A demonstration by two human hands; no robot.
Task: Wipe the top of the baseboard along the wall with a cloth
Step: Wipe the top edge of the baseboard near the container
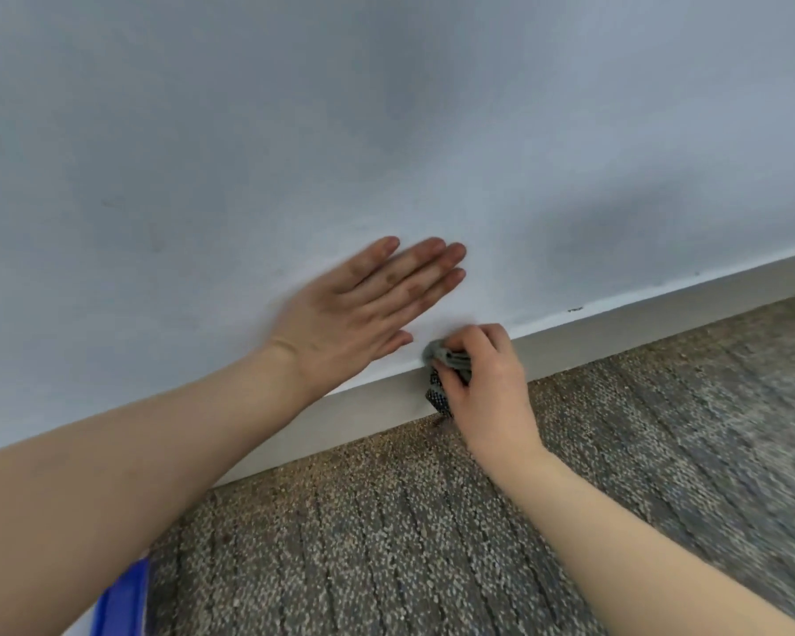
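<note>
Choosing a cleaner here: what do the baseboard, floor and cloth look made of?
Baseboard: smooth matte off-white, likely painted wood or MDF; no grain shows. Floor: carpet, speckled grey-brown pile in ribs. Cloth: soft grey fabric, bunched in folds, perhaps microfibre.

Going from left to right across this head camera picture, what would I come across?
Blue object in the bottom corner → open left hand against the pale wall → crumpled grey cloth at the white baseboard top → right hand gripping that cloth → small dark mark on the wall.
</note>
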